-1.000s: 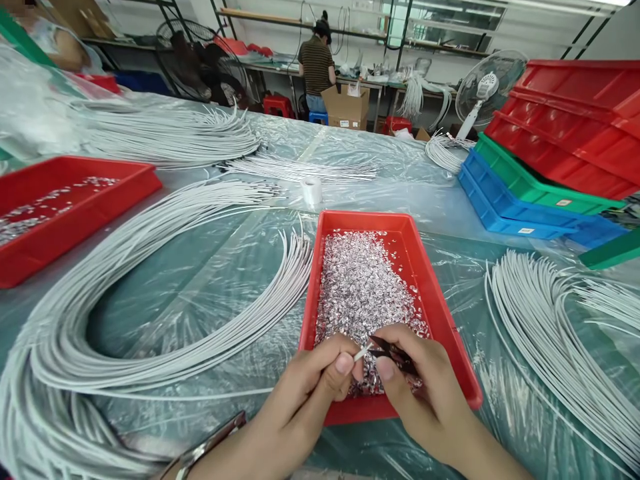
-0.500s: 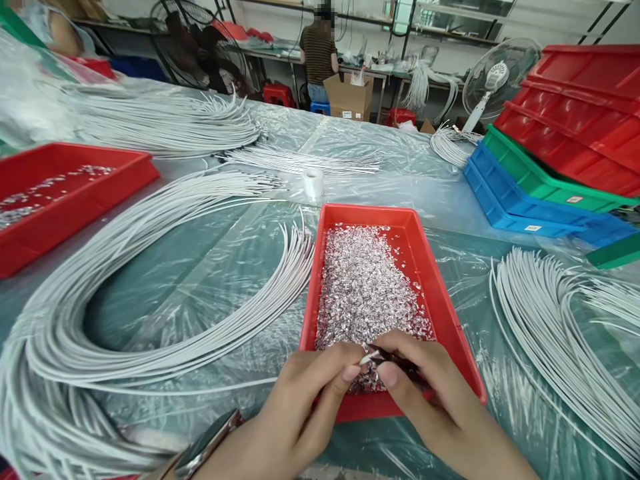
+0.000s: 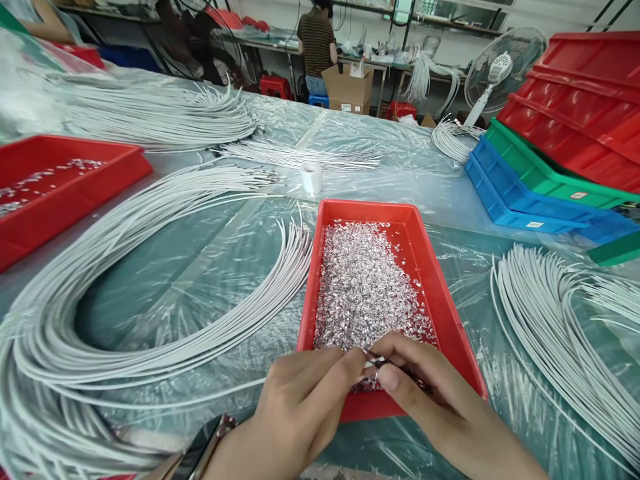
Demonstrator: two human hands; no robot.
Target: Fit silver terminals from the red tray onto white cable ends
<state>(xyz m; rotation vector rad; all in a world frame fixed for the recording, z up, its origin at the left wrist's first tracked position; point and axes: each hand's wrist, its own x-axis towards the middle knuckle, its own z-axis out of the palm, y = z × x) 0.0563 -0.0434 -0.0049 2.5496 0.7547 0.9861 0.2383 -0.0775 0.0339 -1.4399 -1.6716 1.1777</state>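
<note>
My left hand is closed in a pinch over the near end of a red tray. A single white cable runs from the left into its grip. Facing it, my right hand is closed too, its thumb and forefinger on a dark slender thing whose kind I cannot make out. The fingertips of both hands nearly meet around a small white tip. Beneath them, small shiny clear or metallic pieces cover much of the tray floor. My right hand's other fingers are mostly hidden.
Bundles of white cable lie left and right. Another red tray stands at left. Stacked bins rise at right. A white roll sits behind the tray. A person is at the back bench.
My left hand has rolled over, so its back now shows more and its thumb is hidden. The right hand stays nearly in place. The view has shifted slightly.
</note>
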